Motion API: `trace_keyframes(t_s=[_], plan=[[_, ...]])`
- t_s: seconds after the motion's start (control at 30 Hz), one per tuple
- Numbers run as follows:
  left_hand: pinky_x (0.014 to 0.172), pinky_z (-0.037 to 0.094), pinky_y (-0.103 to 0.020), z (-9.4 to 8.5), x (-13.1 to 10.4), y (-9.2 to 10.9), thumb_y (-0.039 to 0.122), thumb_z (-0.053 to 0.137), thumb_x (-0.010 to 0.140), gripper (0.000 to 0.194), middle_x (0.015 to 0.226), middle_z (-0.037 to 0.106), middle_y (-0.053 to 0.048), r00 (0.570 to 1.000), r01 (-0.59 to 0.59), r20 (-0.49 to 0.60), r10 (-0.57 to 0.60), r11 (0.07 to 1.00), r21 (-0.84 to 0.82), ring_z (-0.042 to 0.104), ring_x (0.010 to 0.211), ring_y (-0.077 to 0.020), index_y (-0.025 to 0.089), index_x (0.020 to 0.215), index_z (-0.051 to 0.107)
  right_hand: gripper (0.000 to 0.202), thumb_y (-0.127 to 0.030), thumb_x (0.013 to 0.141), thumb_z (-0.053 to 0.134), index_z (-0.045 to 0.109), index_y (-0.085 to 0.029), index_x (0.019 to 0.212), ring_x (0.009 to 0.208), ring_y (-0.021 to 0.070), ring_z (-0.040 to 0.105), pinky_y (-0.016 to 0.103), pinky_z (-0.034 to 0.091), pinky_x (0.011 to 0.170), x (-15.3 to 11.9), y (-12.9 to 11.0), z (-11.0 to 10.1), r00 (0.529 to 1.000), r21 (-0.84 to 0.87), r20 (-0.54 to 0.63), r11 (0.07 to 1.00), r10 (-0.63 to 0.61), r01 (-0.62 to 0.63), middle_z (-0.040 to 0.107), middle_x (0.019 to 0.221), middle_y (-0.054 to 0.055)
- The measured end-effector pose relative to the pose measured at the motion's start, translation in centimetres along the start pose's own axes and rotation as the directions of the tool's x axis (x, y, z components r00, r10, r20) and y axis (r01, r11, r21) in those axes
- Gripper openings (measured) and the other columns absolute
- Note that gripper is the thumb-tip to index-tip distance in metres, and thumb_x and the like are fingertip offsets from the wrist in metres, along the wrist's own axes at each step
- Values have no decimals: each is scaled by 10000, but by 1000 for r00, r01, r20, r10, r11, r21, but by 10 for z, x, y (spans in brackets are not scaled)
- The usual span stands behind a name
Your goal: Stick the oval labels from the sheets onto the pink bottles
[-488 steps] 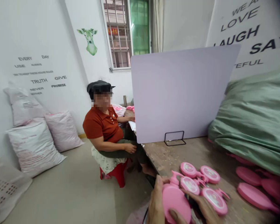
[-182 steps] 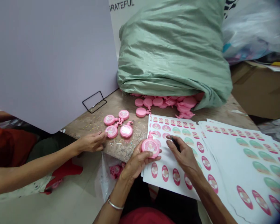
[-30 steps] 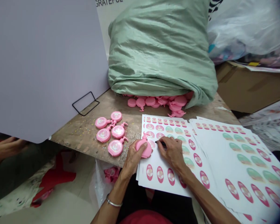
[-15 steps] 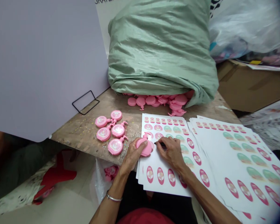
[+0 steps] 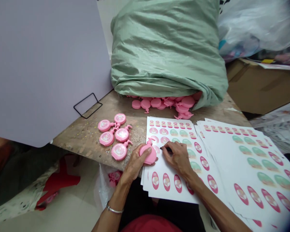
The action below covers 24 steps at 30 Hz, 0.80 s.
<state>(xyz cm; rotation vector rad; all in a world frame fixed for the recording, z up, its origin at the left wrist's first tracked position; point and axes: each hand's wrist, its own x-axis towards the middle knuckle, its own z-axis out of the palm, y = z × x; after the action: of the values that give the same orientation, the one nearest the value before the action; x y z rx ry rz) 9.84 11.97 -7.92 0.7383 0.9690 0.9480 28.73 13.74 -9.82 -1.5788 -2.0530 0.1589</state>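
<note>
My left hand is closed around a pink toy pump bottle, its plain face up and its nozzle pointing away from me. The bottle is over the left part of a sticker sheet. My right hand rests on that sheet, fingers pinched on a small dark pointed tool whose tip is at the edge of a round pink sticker; its exact kind is unclear. To the left on the table lie several pink pump bottles with round stickers on their faces.
A green cloth sack spills plain pink bottles onto the wooden table. More sticker sheets are stacked at right. A black wire stand is by the grey panel. A plastic bag hangs below the table edge.
My left hand has drawn the bottle slightly left and down, uncovering more of the round sticker. My right hand stays nearly still at the sticker's edge.
</note>
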Motion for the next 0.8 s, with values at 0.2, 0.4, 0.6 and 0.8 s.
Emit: trace_keyframes(t_s=[0.2,0.4,0.6,0.8], plan=[[636,582,-267,0,1,0,419,661,818,391,976,630,-71,1000,-13,17,13,1000,0,717,785,-222,155,1092,572,130,-237,861,537,575,-196,744,668,168,513,342,279,743,0,0,4,998,-14,-55,1000,5,-5,603,655,-9],[648,583,-275,0,1,-1,420,657,822,422,984,642,-83,1000,-14,10,14,1000,0,718,778,-218,148,1131,564,138,-217,850,555,562,-195,714,627,140,495,322,300,733,0,3,4,999,49,-42,999,-8,10,561,613,-30],[645,575,-276,-1,1,-2,424,653,823,426,971,625,-64,999,-26,21,26,1000,9,715,762,-209,152,1142,577,143,-233,864,545,563,-194,728,643,149,509,329,301,738,-1,3,5,996,37,-88,999,23,-20,587,642,-20],[667,570,-291,1,0,0,422,654,820,414,918,626,-47,999,-28,20,28,999,24,706,754,-204,160,1135,589,141,-278,859,570,568,-199,742,658,158,524,338,303,746,-2,2,6,999,12,-53,1000,-10,11,610,662,-14]])
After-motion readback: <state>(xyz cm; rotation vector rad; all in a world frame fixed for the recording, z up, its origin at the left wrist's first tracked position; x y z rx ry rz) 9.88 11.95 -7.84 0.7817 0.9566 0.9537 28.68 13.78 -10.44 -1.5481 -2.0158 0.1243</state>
